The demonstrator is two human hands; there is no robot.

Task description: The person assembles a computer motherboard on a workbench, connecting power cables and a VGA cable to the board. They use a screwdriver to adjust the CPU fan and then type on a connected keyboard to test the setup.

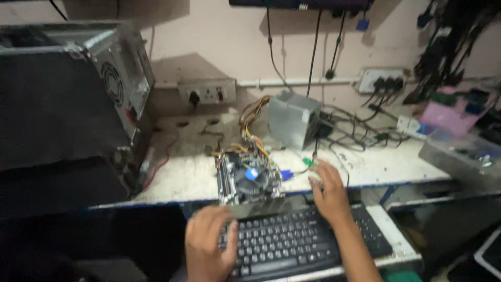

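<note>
My left hand (207,245) rests on the left end of a black keyboard (292,243) on a pull-out tray, fingers curled over its edge. My right hand (327,190) lies across the keyboard's upper right part, fingers spread and reaching toward the white bench top near a green plug (309,163). Just beyond the keyboard sits a bare motherboard (245,177) with a round black fan carrying a blue centre. Yellow, red and black wires (251,133) run from it to a grey power supply box (293,119).
A black computer case (62,99) stands on the left of the white bench (365,167). Wall sockets (207,93) and hanging cables line the back wall. Tangled cables, a pink packet (449,117) and a clear tray (459,151) fill the right side.
</note>
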